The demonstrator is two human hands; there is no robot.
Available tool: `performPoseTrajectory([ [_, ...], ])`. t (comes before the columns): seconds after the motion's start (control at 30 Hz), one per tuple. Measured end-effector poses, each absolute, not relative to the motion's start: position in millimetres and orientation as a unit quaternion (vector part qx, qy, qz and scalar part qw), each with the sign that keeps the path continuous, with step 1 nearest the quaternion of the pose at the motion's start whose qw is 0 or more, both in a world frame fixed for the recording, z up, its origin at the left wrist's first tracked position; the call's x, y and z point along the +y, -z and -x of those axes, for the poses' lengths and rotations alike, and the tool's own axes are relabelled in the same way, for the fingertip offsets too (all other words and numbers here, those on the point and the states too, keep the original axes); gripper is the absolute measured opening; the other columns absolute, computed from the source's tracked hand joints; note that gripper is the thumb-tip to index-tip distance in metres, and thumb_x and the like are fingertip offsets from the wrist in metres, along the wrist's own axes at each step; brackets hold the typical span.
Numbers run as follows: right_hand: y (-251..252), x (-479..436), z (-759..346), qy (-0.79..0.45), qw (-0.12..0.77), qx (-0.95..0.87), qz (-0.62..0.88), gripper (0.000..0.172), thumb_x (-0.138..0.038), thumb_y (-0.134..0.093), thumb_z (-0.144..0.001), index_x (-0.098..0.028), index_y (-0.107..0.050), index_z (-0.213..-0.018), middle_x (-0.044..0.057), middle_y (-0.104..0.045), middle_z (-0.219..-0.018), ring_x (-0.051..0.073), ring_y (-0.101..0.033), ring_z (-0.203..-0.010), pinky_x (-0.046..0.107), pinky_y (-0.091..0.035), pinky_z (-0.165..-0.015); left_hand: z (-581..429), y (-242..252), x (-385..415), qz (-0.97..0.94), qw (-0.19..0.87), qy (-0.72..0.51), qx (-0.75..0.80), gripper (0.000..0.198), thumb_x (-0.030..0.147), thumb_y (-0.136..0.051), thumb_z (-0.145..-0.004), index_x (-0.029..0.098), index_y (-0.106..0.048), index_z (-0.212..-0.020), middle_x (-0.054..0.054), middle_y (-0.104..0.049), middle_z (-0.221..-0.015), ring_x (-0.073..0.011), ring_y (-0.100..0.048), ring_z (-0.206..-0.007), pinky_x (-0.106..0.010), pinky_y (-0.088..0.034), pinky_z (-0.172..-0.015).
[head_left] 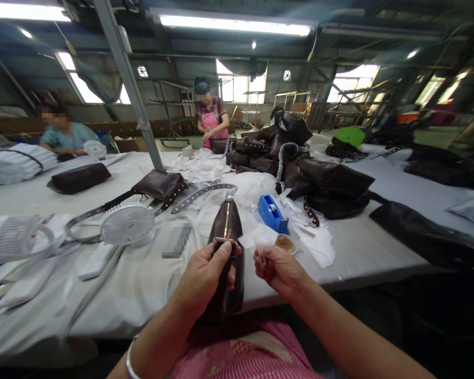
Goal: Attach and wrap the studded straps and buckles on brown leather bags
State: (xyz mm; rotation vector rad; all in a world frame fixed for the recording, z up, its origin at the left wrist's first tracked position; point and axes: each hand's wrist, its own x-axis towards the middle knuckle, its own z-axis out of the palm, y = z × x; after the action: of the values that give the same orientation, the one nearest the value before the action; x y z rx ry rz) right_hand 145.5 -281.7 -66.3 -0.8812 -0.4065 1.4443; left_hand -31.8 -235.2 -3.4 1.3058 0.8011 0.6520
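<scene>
A dark brown leather bag (237, 273) with a gold zipper (226, 220) lies lengthwise at the table's front edge, close to my body. My left hand (207, 271) is closed on a dark strap with a gold-coloured metal buckle (224, 240), its thumb pressed on top just below the buckle. To the right of the bag, my right hand (278, 267) pinches a small, thin, see-through piece of film (263, 253). A blue tape dispenser (272, 213) stands beyond that hand. Beside its knuckles is a small round tub (285, 243) with something yellowish-brown inside.
Dark leather bags (268, 147) are heaped at the back right. Another bag (160, 185) with a studded strap lies to the left, near a white fan (127, 223). White paper (316, 245) is spread at right. A metal post (132, 84) rises by the table; two co-workers are beyond.
</scene>
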Motion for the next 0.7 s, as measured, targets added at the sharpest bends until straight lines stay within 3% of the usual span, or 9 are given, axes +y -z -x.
performPoseTrajectory([
  [0.23,57,-274,-138,-0.578,0.705,-0.148,0.383,0.026,-0.031,-0.081,-0.068,-0.016,-0.060,-0.070,-0.004,-0.057,-0.060,0.007,-0.046,-0.050,0.019,-0.034,-0.045,35,3,-248,-0.630,0.666,-0.238,0.321,0.041,0.049,-0.057,-0.088,0.016,-0.061,-0.113,-0.001,-0.065,-0.067,-0.0084,-0.053,-0.043,-0.018,-0.038,-0.042],
  [0.47,38,-273,-128,-0.486,0.743,-0.178,0.425,0.027,-0.031,-0.083,-0.062,-0.016,-0.063,-0.070,-0.003,-0.059,-0.064,0.009,-0.049,-0.055,0.021,-0.035,-0.047,32,-7,-250,-0.632,0.642,-0.275,0.336,0.031,0.042,-0.062,-0.084,0.014,-0.068,-0.096,-0.010,-0.072,-0.083,-0.0141,-0.064,-0.061,-0.021,-0.047,-0.051],
  [0.7,30,-270,-119,-0.441,0.743,-0.231,0.446,0.029,-0.037,-0.082,-0.065,-0.017,-0.061,-0.063,-0.004,-0.053,-0.058,0.009,-0.044,-0.054,0.025,-0.035,-0.052,33,-8,-251,-0.670,0.582,-0.275,0.370,0.035,0.045,-0.055,-0.088,0.013,-0.070,-0.084,-0.005,-0.066,-0.060,-0.0113,-0.053,-0.049,-0.020,-0.039,-0.046],
])
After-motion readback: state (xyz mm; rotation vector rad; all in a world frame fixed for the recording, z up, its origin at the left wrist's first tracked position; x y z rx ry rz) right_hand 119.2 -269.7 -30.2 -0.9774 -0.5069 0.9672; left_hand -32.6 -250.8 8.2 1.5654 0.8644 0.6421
